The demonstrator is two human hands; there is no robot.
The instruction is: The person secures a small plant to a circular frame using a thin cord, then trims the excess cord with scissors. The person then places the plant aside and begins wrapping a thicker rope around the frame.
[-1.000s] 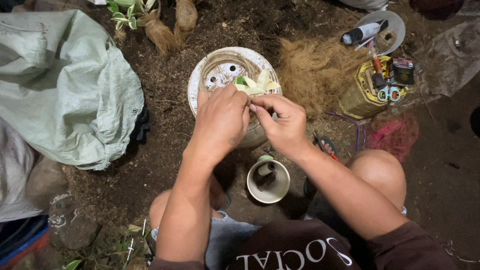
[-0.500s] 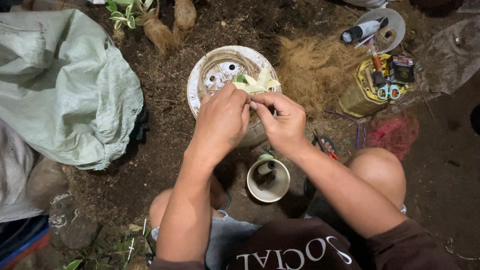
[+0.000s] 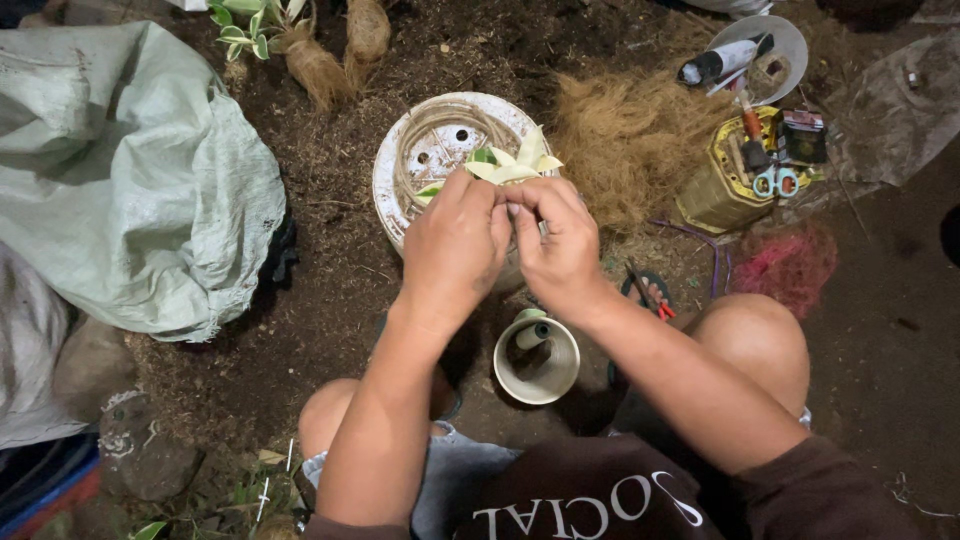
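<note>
Both hands meet over the near rim of the round white plastic pot [image 3: 400,170]: left hand [image 3: 455,250] and right hand [image 3: 560,245], each grip pinched shut on the small cutting with pale yellow-green leaves [image 3: 515,165]. Leaves fan out just above the fingertips; stem hidden inside the grip. Looks light, soft and easily bruised, so hold low on the stem, gently.

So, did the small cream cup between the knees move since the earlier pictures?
No. The cream cup sits at the same spot below the white pot.
</note>
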